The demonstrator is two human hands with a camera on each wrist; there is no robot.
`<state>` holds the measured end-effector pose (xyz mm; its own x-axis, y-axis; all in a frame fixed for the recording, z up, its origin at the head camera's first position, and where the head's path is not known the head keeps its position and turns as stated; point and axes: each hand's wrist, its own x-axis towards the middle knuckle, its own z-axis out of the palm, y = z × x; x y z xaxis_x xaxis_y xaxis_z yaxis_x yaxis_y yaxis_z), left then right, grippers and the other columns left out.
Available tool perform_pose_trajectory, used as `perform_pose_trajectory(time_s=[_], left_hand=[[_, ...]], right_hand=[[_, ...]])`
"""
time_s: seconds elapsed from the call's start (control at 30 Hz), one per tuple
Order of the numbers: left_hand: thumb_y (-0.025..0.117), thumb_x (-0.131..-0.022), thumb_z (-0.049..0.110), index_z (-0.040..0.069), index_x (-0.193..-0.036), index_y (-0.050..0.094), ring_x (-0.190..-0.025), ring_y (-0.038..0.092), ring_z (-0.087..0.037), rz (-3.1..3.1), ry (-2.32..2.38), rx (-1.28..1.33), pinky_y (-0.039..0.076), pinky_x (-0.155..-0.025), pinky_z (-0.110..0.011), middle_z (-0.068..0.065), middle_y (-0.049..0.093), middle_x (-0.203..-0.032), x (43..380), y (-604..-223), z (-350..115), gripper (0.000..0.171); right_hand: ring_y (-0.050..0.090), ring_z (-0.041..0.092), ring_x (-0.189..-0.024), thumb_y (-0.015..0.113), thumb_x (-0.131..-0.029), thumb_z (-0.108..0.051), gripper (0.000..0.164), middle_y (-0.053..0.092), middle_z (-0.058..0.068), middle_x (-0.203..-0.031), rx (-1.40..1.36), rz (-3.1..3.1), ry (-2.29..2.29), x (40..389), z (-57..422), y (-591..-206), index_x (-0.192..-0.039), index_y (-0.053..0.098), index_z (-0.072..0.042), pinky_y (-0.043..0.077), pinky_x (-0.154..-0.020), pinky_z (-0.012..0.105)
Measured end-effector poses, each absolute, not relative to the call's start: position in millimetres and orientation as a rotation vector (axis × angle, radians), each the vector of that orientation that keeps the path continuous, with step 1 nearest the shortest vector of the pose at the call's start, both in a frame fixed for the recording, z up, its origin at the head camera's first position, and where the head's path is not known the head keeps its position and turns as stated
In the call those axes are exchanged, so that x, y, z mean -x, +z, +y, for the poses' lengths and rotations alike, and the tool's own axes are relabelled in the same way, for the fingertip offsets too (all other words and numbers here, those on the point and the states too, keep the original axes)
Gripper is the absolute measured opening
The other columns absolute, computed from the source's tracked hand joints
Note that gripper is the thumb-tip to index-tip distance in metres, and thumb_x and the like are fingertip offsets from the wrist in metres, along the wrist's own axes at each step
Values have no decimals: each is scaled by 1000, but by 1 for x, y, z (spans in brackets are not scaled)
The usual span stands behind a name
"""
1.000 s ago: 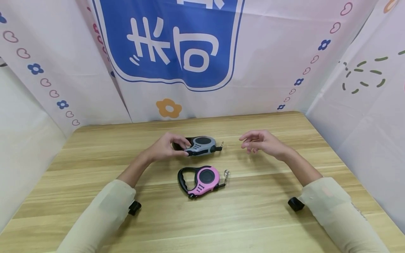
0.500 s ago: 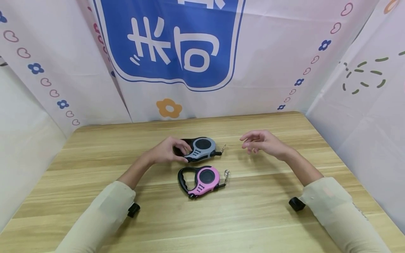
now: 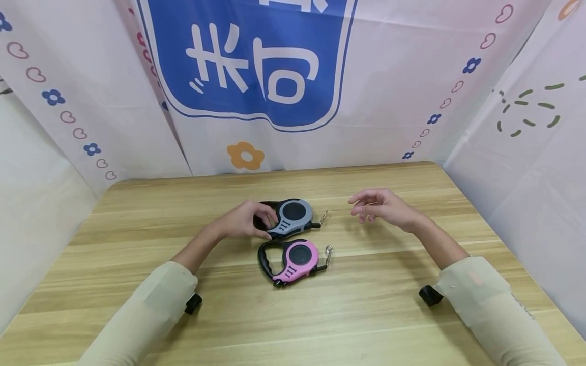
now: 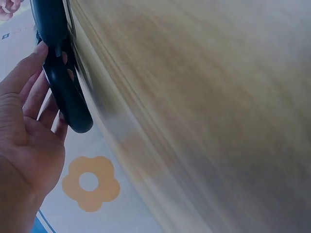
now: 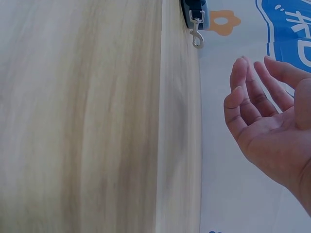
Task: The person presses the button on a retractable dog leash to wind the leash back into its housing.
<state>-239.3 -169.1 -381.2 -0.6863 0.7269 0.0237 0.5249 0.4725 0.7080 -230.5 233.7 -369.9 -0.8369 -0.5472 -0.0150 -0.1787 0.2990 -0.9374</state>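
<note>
My left hand (image 3: 244, 219) pinches the black handle (image 4: 68, 94) of a grey retractable dog leash (image 3: 300, 220), fingers bent into the handle opening and thumb at its near edge. The leash lies flat at the table's middle, its metal clip (image 5: 197, 38) pointing right. Just in front of it rests a pink retractable leash (image 3: 293, 273) with a black loop handle, untouched by either hand. To the right, my right hand (image 3: 380, 206) hovers above the table with loosely bent fingers and nothing in them; the right wrist view shows its bare palm (image 5: 272, 136).
The wooden table (image 3: 389, 315) ends at a printed cloth backdrop (image 3: 389, 101), with more cloth at both sides. Black wrist-camera mounts (image 3: 430, 295) stick out under both sleeves.
My left hand has drawn the grey leash toward me, so it now lies close behind the pink one. Its clip has swung slightly. The right hand and pink leash stay put.
</note>
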Motion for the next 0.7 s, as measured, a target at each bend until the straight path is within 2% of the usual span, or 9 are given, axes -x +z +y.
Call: perform_pose_trajectory(time_s=[0.33,0.57,0.7], left_hand=[[86,-81,0,-3,-112,71,-93,73,-20,2443,987,-1050,59,-88,-37,-10,76,-102,236,-382,-170,35],[85,-84,3,-3,-110,73,-100,70,-28,2581,971,-1097,56,-95,-50,-10,75,-102,228,-377,-180,30],[82,-88,4,-2,-106,74,-105,68,-33,2731,974,-1045,52,-99,-56,-12,74,-105,219,-371,-195,21]], right_hand=[[70,21,-83,60,-100,0,37,69,30,-110,647,2267,-1556,230,241,-371,-132,55,16,56,-71,32],[72,30,-85,60,-100,0,34,72,22,-106,624,2342,-1525,227,254,-369,-130,57,16,56,-70,32],[72,26,-83,62,-101,-2,31,70,24,-106,612,2427,-1460,223,266,-368,-128,60,14,53,-66,30]])
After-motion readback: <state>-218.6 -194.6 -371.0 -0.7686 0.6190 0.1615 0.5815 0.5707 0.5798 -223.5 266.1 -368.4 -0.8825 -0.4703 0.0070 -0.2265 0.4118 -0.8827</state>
